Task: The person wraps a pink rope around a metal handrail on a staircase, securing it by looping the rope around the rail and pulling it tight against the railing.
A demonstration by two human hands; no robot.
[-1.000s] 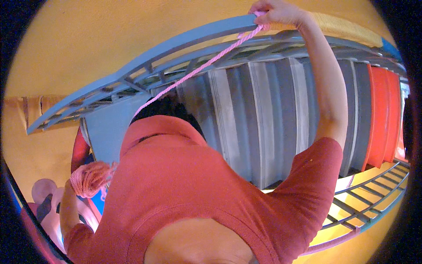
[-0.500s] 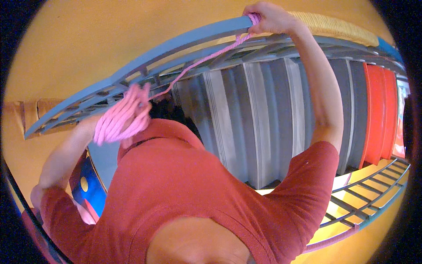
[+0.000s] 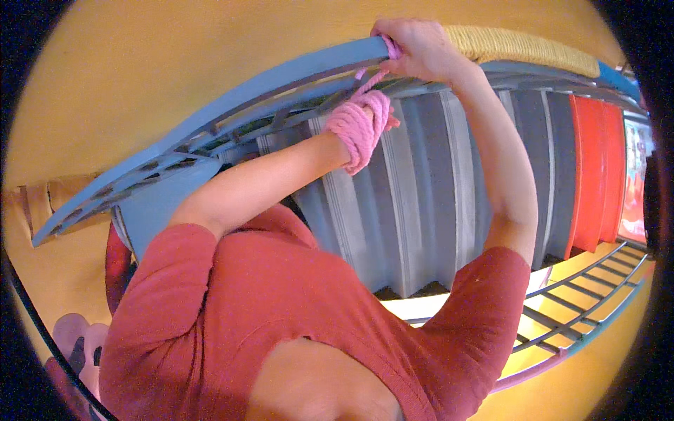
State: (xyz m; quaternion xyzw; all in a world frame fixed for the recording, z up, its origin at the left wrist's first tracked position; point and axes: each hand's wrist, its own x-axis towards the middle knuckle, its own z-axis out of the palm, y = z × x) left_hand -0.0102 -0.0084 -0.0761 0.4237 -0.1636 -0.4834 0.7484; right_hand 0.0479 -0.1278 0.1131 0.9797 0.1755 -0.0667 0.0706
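My right hand (image 3: 421, 52) is wrapped over the blue-grey handrail (image 3: 281, 77). Under its fingers, turns of pink cord (image 3: 392, 48) go round the rail, beside a stretch wound in yellow cord (image 3: 523, 49). Just below the rail is my left hand (image 3: 390, 121), with the thick coil of pink cord (image 3: 357, 132) looped about it and held. A short strand runs from that coil up to the turns on the rail. The coil hides most of the left fingers; only some tips show past it.
Grey stairs (image 3: 414, 189) with pale nosings lie beneath the rail, and red steps (image 3: 593, 175) follow at the right. A second railing (image 3: 569, 316) with dark bars curves along the lower right. Beyond the rail stands a yellow-orange wall (image 3: 140, 84).
My left hand has swung right and up with the cord coil, from low at the left to just under the rail. The right hand has shifted slightly left, still on the rail.
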